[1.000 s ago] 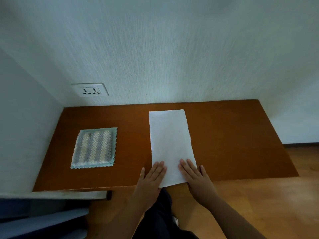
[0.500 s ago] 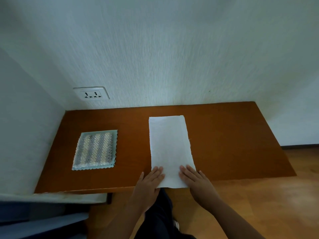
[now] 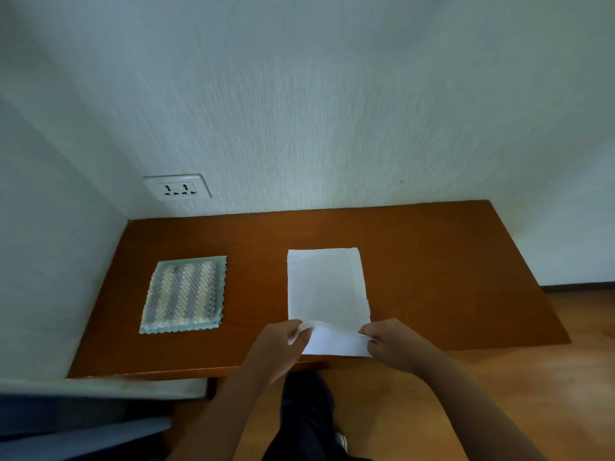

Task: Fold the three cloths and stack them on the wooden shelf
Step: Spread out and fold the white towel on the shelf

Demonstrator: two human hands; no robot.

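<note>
White cloth [image 3: 327,287]: smooth, long rectangle, laid flat at centre of glossy brown wooden shelf [image 3: 449,277]. Near edge lifted and curled over, pinched at one corner by left hand [image 3: 276,351] and at other by right hand [image 3: 396,344], fingers curled round fabric. Striped cloth [image 3: 184,294]: square, knobbly grey-cream weave, scalloped teal border, laid flat well to left. Rectangular white wall socket [image 3: 178,188] set in textured wall behind.

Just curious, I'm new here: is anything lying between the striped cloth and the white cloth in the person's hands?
No. In the head view, only bare wooden shelf separates the striped cloth and the white cloth.
</note>
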